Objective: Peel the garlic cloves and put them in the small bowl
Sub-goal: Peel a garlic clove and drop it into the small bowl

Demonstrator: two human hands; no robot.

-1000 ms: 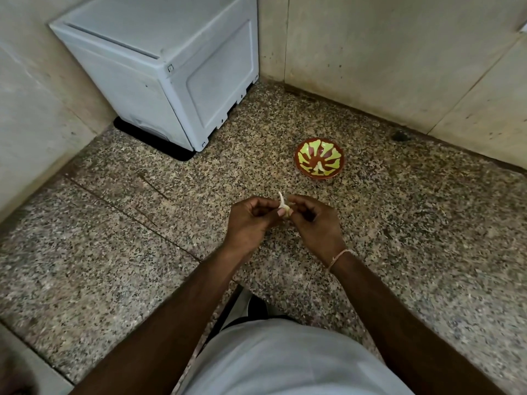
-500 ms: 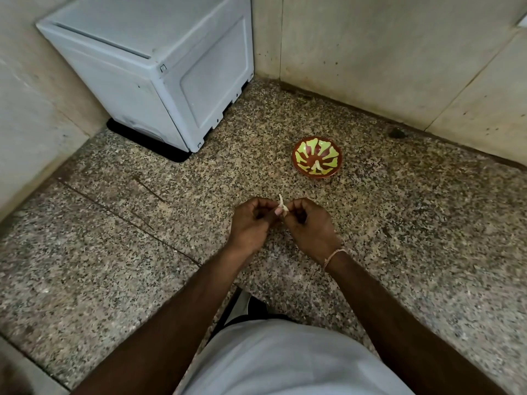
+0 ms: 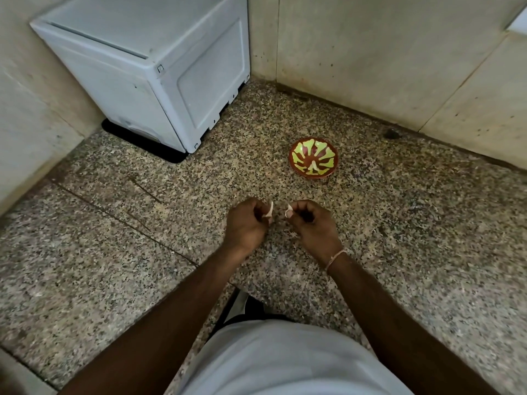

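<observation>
My left hand (image 3: 246,223) pinches a pale garlic clove (image 3: 269,211) between curled fingers above the speckled stone counter. A short gap to its right, my right hand (image 3: 310,225) pinches a small pale piece of garlic or skin (image 3: 288,211); which it is I cannot tell. Beyond the hands stands the small red bowl with a yellow-green pattern (image 3: 295,155), with a pale clove (image 3: 314,165) lying in it.
A white appliance (image 3: 148,69) fills the back left corner against the tiled wall. Walls close off the counter (image 3: 114,266) at the back and left. The counter's front edge runs just before my body.
My hands, pressed together around one garlic clove before, have pulled apart, each now holding a pale piece.
</observation>
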